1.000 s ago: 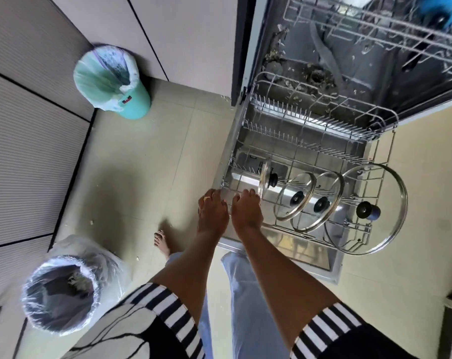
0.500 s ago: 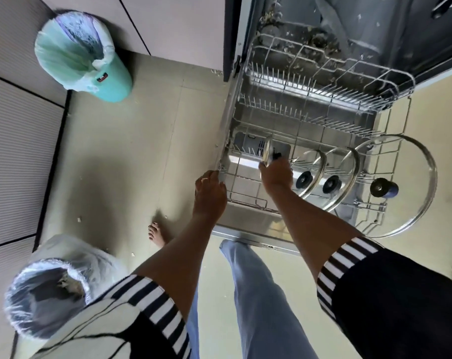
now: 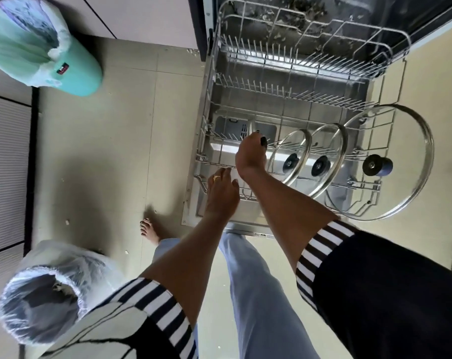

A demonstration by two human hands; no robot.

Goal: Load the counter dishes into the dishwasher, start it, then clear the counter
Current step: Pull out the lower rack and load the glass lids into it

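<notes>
The right hand [image 3: 250, 158] curls its fingers around the black round knob [image 3: 263, 141] of a small lid, which is mostly hidden under the palm, inside the pulled-out silver wire dishwasher rack [image 3: 307, 95]. Just right of those fingers stand a steel-rimmed round glass lid [image 3: 291, 161], a second matching lid [image 3: 322, 165], then a larger glass lid [image 3: 401, 141]. The left hand [image 3: 222, 196], just below, rests loosely extended fingers on the rack's front wires.

Three lids [image 3: 320, 165] stand upright in the rack [image 3: 292, 94]; two bins [image 3: 72, 73] sit left.
</notes>
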